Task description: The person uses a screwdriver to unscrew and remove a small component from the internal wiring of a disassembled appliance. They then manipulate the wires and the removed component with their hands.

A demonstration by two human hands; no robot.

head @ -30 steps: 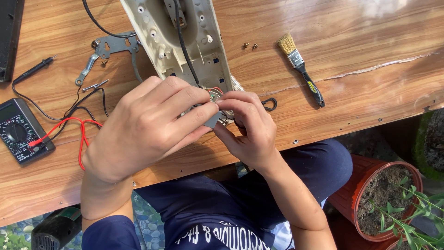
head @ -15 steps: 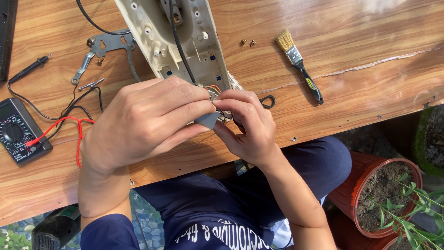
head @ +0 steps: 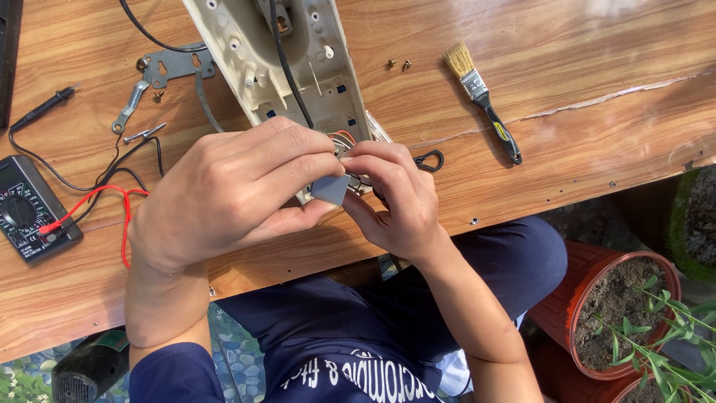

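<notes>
While both hands meet over the table's near edge, left hand [head: 224, 194] and right hand [head: 395, 198] pinch a small grey block [head: 330, 189] between fingertips. Beyond: cream plastic housing [head: 287, 63], multimeter [head: 30, 209] left, paintbrush [head: 481, 101] right.

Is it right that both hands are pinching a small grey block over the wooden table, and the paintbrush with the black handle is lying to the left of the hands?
Not quite. In the head view the paintbrush with the black handle lies to the right of the hands, not the left. The rest holds: the left hand and right hand pinch the small grey block over the wooden table.
</notes>
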